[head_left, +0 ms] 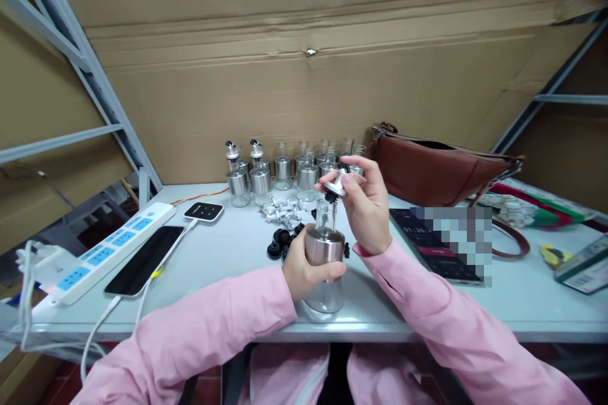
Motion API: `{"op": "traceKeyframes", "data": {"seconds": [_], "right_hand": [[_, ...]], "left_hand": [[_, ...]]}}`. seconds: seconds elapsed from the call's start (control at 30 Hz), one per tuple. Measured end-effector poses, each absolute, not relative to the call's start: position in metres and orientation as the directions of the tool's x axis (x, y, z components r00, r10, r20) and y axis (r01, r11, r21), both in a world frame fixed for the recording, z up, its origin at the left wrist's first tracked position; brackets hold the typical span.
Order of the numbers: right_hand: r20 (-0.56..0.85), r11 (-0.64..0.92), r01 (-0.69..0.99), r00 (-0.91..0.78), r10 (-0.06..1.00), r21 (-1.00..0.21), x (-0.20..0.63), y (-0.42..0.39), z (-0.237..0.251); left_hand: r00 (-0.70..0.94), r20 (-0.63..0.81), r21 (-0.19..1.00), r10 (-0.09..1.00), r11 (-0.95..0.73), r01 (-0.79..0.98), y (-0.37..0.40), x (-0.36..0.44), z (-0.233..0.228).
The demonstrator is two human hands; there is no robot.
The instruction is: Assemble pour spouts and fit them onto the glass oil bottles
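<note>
My left hand (303,270) grips a clear glass bottle (325,262) with a steel band around its middle, standing on the white table (228,259) near the front edge. My right hand (363,205) holds a steel pourer cap (336,184) with a black stopper just above the bottle's open neck. Black rubber stoppers (282,241) and white plastic parts (282,208) lie just behind the bottle. Several more steel-banded bottles (282,172) stand in rows at the back; two on the left carry pourer caps (232,151).
A white power strip (109,246), a black phone (147,259) on a cable and a small charger (203,211) lie at left. A brown leather bag (437,167), a dark tablet (427,243) and coloured packets (536,208) fill the right. Cardboard walls the back.
</note>
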State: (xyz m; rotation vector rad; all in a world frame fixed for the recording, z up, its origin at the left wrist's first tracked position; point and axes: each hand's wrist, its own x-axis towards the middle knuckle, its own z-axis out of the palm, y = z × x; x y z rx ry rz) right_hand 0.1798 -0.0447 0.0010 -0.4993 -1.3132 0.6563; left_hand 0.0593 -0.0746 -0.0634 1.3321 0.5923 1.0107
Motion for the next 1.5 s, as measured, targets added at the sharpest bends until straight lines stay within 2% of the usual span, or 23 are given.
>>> {"op": "traceKeyframes", "data": {"seconds": [0.27, 0.6, 0.8, 0.93, 1.03, 1.1, 1.17, 1.23, 1.3, 1.4, 1.5], "right_hand": [[0.655, 0.645, -0.189, 0.009, 0.755, -0.741, 0.178, -0.046, 0.002], [0.671, 0.664, -0.126, -0.027, 0.741, -0.738, 0.184, -0.052, 0.000], [0.645, 0.641, -0.069, -0.102, 0.758, -0.764, 0.190, -0.055, 0.002], [0.607, 0.617, -0.038, -0.238, 0.758, -0.786, 0.196, -0.060, 0.008], [0.609, 0.635, -0.007, -0.288, 0.739, -0.773, 0.197, -0.062, 0.023], [0.659, 0.679, 0.010, -0.236, 0.714, -0.734, 0.192, -0.058, 0.039], [0.704, 0.713, -0.005, -0.169, 0.690, -0.701, 0.184, -0.048, 0.056], [0.743, 0.745, -0.007, -0.080, 0.664, -0.667, 0.175, -0.030, 0.070], [0.778, 0.777, 0.055, -0.004, 0.628, -0.627, 0.167, -0.006, 0.076], [0.825, 0.806, 0.205, 0.013, 0.565, -0.555, 0.157, 0.036, 0.070], [0.845, 0.792, 0.348, 0.004, 0.534, -0.502, 0.147, 0.074, 0.051]], "left_hand": [[0.493, 0.203, 0.967, 0.846, -0.093, -0.239, -0.074, 0.057, -0.063], [0.493, 0.186, 0.971, 0.850, -0.082, -0.226, -0.073, 0.058, -0.058], [0.468, 0.230, 0.968, 0.853, -0.150, -0.202, -0.073, 0.058, -0.057], [0.488, 0.188, 0.973, 0.852, -0.094, -0.212, -0.075, 0.058, -0.056], [0.475, 0.271, 0.954, 0.837, -0.170, -0.246, -0.070, 0.056, -0.051], [0.362, 0.399, 0.909, 0.842, -0.313, -0.274, -0.059, 0.053, -0.045], [0.123, 0.510, 0.845, 0.852, -0.468, -0.260, -0.041, 0.048, -0.038], [-0.186, 0.559, 0.793, 0.808, -0.587, -0.165, -0.017, 0.038, -0.033], [-0.421, 0.535, 0.800, 0.732, -0.600, -0.027, 0.009, 0.024, -0.030], [-0.506, 0.550, 0.813, 0.665, -0.566, 0.139, 0.041, -0.004, -0.034], [-0.516, 0.452, 0.887, 0.728, -0.425, 0.179, 0.061, -0.027, -0.043]]}}
